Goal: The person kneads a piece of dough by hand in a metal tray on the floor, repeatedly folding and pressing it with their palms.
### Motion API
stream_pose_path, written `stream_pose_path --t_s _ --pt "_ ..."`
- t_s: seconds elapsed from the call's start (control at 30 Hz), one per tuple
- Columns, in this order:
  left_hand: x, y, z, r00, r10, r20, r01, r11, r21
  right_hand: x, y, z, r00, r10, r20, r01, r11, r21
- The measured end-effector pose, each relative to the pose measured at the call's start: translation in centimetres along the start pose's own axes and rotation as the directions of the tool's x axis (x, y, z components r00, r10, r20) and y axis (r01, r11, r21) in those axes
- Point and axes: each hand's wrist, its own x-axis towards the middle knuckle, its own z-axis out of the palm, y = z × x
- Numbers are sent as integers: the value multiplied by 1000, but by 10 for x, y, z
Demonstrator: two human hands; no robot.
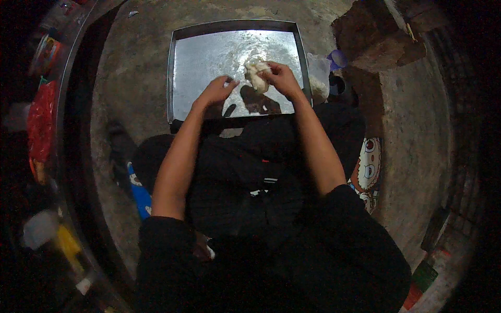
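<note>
A shallow rectangular metal tray [203, 52] with raised sides lies in front of me, its shiny bottom smeared wet or oily in places. Over its right half, my right hand [282, 79] is closed on a soft, pale cream lump [257, 75]. Whether the lump is cloth or dough I cannot tell. To the left, my left hand [216, 91] hovers over the tray's near part, fingers bent and slightly apart, holding nothing that I can see. A dark reflection shows on the metal below the lump.
Right of the tray stand a whitish plastic bag [319, 70] and a purple cup-like thing [338, 60]. A brown box-like block [383, 39] sits farther right. My dark-clothed legs border the tray's near edge. A red bag [42, 120] hangs or lies at far left, beyond a ledge.
</note>
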Motion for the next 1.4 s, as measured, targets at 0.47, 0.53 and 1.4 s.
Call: stream_pose_path --t_s 0.47,0.53,1.4 --pt "-6 66 7 795 -136 -591 -16 969 -245 -28 -38 70 994 85 76 -110 886 450" --pt "-8 66 3 771 -76 -632 -39 985 -166 -29 -37 73 994 87 73 -111 888 447" --pt "-7 44 -15 981 -167 -99 -58 232 -971 -22 -64 49 980 197 13 -138 637 759"
